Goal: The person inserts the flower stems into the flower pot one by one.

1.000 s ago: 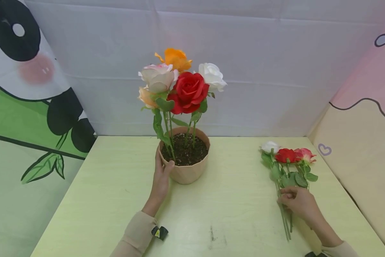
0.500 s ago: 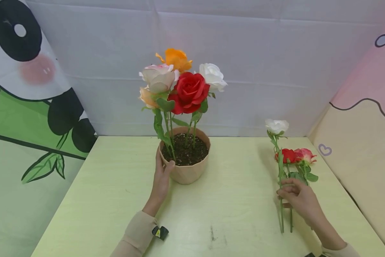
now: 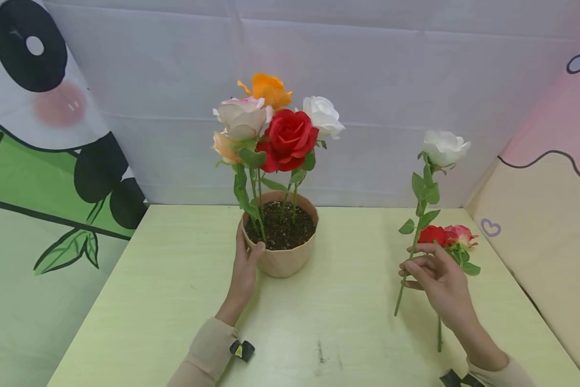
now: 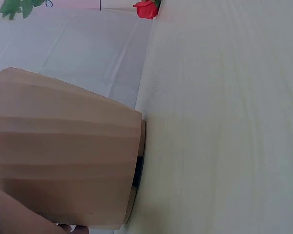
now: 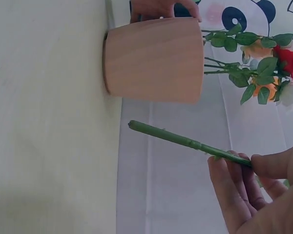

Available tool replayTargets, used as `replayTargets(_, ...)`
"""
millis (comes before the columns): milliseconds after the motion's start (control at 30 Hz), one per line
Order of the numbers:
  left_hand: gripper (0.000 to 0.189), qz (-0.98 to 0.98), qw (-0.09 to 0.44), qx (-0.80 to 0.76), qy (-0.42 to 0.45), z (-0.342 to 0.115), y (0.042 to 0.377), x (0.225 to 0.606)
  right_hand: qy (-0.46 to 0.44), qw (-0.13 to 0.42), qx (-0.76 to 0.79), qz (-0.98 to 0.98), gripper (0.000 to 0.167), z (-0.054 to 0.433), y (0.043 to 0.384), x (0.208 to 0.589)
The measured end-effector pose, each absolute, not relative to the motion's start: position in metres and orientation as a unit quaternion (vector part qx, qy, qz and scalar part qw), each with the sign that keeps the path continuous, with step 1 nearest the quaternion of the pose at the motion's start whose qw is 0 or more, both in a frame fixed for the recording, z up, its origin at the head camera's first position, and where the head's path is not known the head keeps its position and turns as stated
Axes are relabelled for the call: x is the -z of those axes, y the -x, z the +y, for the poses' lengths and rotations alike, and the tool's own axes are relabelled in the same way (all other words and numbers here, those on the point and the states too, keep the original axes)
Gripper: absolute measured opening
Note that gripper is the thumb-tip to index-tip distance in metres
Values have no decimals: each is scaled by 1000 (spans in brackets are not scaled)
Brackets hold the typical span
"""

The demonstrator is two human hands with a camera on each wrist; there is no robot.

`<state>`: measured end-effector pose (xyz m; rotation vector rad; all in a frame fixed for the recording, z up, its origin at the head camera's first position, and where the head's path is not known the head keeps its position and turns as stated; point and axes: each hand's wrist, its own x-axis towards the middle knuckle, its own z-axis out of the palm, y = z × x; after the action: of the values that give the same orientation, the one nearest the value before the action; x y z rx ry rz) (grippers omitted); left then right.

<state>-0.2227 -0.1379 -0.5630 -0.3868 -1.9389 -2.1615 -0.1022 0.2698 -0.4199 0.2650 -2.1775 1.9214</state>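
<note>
My right hand [image 3: 439, 282] pinches the green stem of a white rose [image 3: 445, 148] between thumb and fingers. The rose stands nearly upright, its bloom tilted slightly right. In the right wrist view the stem's lower end [image 5: 158, 131] points toward the table, apart from the flowerpot [image 5: 156, 61]. My left hand [image 3: 245, 269] holds the left side of the tan faceted flowerpot [image 3: 285, 264], thumb near the rim. Dark soil [image 3: 290, 232] fills the pot. Planted in it are a red rose [image 3: 288, 140], an orange rose [image 3: 269, 91], another white rose [image 3: 322, 115] and paler roses.
On the right of the table [image 3: 348, 301] lie a red rose [image 3: 432, 235] and a pink rose [image 3: 459, 235], partly behind my right hand. A pale cloth backdrop [image 3: 381, 70] rises behind the table, with printed cloth on both sides.
The white rose has been lifted from the flowers lying at right and turned upright. My right hand has risen and shifted slightly left with it. The left hand stays on the pot.
</note>
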Motion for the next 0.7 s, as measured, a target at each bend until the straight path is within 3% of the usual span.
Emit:
replayTargets(167, 82, -673, 102, 723, 117, -138, 222, 563, -128, 147, -678, -709, 30, 244, 108, 402)
replayTargets(400, 82, -688, 103, 710, 113, -129, 190, 511, -197, 188, -690, -671, 31, 206, 119, 378)
replayTargets(700, 85, -671, 117, 722, 121, -137, 218, 557, -271, 197, -696, -635, 30, 153, 140, 353)
